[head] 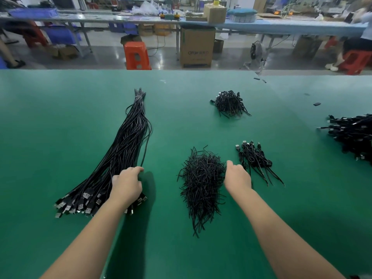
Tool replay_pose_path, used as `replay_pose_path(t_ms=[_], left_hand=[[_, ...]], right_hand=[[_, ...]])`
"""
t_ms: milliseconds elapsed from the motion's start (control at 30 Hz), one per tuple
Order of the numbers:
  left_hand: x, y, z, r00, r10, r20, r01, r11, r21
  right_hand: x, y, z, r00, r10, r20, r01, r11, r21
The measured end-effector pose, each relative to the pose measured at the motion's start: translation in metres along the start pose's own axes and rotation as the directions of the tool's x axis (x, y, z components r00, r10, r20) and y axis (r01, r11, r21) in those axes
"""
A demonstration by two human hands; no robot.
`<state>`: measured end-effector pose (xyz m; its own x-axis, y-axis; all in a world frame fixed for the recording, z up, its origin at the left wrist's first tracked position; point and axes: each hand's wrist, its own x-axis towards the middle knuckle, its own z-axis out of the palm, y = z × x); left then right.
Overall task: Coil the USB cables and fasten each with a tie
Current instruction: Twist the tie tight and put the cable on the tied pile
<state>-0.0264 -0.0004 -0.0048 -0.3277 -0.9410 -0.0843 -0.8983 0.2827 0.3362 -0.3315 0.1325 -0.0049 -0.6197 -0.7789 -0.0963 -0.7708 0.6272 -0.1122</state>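
Only one bit of writing to read here: the brown carton on the floor past the green worktop carries pale lettering, too blurred to spell out. Down on the worktop, the left hand sits on the near end of the long bundle of USB cables, fingers curled over the strands just above the fanned-out plugs, though whether that grip truly closes on one cable I cannot tell. The right hand reaches forward, fingers relaxed and holding nothing, at the right edge of the heap of black ties. Just beyond it lie a few coiled cables, another coiled pile sits further back, and a bigger heap sits far right.
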Motion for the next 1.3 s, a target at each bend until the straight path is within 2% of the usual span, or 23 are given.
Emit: replay_pose_path(t_ms=[67,100,233,333,600,733,867,1133,1300], left_hand=[[0.002,-0.004,-0.003,1.000,0.000,0.016,-0.003,0.988,0.152],[0.003,-0.006,-0.004,0.999,-0.012,0.040,0.007,0.989,0.146],[0.005,-0.020,-0.009,0.995,-0.042,0.091,0.047,0.997,-0.056],[0.004,-0.023,-0.011,0.994,0.008,0.112,-0.008,1.000,0.001],[0.010,-0.017,-0.009,0.988,0.037,0.148,-0.048,0.996,0.073],[0.010,-0.013,-0.009,0.996,0.040,0.084,-0.053,0.987,0.153],[0.010,-0.012,-0.007,0.979,0.174,0.103,-0.198,0.930,0.310],[0.016,-0.008,-0.010,0.963,0.116,0.245,-0.157,0.975,0.156],[0.013,-0.002,-0.017,0.958,0.123,0.260,-0.197,0.940,0.279]], right_hand=[[0.000,0.000,0.001,1.000,0.001,0.003,-0.001,1.000,0.001],[0.000,0.000,0.001,1.000,0.002,0.002,-0.002,1.000,0.001],[0.000,0.000,0.001,1.000,0.006,0.002,-0.006,1.000,-0.001],[0.000,0.000,0.001,1.000,0.016,0.007,-0.016,1.000,0.009],[0.000,0.001,0.001,0.999,0.026,0.021,-0.027,1.000,0.014],[0.001,0.001,0.001,0.999,0.029,0.023,-0.029,0.999,0.014],[0.001,0.001,0.002,1.000,0.014,0.019,-0.014,1.000,0.011],[0.002,0.003,0.002,0.999,-0.012,0.034,0.012,1.000,0.001],[0.004,0.003,0.003,0.999,-0.009,0.033,0.009,1.000,0.004]])
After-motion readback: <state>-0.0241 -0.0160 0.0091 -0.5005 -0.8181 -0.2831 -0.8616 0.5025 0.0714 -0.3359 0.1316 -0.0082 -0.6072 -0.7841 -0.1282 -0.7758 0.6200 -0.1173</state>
